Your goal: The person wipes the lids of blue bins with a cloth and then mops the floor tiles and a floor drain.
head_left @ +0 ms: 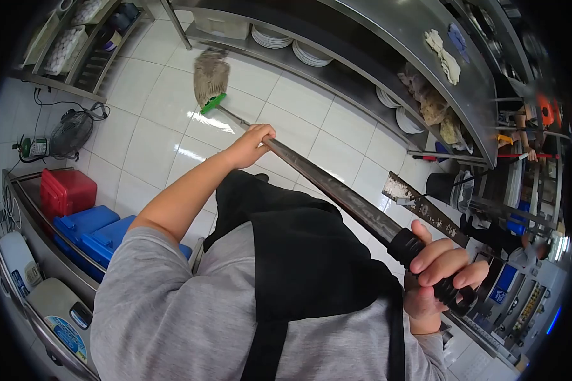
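A mop runs diagonally across the view, its dark metal handle (330, 184) passing in front of my black apron. My left hand (251, 145) is closed around the lower part of the handle. Higher up, my right hand (442, 270) wraps its fingers over the black ribbed grip (405, 247) at the handle's top end. Beyond my left hand, a green clamp (213, 103) joins the handle to the grey-brown mop head (211, 75). Its strands lie on the white tiled floor (152, 89), near a leg of the steel table.
A steel table (388, 32) with stacked plates (311, 54) underneath stands ahead. To the left are a fan (73, 134), a red bin (68, 192) and blue bins (98, 228). At right are a floor drain (426, 209), a black bucket (440, 185) and another person (521, 254).
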Demonstrator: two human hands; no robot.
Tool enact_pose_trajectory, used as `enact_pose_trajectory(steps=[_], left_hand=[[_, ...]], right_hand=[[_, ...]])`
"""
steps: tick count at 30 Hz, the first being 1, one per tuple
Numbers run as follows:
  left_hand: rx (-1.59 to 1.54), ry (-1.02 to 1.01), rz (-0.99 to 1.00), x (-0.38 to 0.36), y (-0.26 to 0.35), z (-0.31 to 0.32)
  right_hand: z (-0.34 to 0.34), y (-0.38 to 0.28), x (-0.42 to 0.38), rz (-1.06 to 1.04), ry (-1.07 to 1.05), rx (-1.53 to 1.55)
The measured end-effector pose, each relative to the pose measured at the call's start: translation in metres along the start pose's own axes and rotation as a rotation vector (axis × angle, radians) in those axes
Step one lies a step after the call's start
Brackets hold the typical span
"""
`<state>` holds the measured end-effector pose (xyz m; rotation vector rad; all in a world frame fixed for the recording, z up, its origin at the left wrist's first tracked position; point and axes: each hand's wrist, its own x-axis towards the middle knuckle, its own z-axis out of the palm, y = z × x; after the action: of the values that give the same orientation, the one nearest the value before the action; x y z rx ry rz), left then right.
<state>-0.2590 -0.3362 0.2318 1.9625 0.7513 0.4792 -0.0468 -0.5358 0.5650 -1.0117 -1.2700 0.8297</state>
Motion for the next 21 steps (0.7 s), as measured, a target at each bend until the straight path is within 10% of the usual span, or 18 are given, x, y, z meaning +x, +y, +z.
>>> enact_pose_trajectory(steps=[11,21], left_hand=[[-0.080,-0.170,0.081,0.129,0.065,0.144],[-0.215,-0.437,0.307,0.262,0.200,0.416]], right_hand=[[-0.145,-0.010,-0.040,-0.110,0.254,-0.131],[-0.292,-0.061,-0.154,-0.172,0.812,-0.472]])
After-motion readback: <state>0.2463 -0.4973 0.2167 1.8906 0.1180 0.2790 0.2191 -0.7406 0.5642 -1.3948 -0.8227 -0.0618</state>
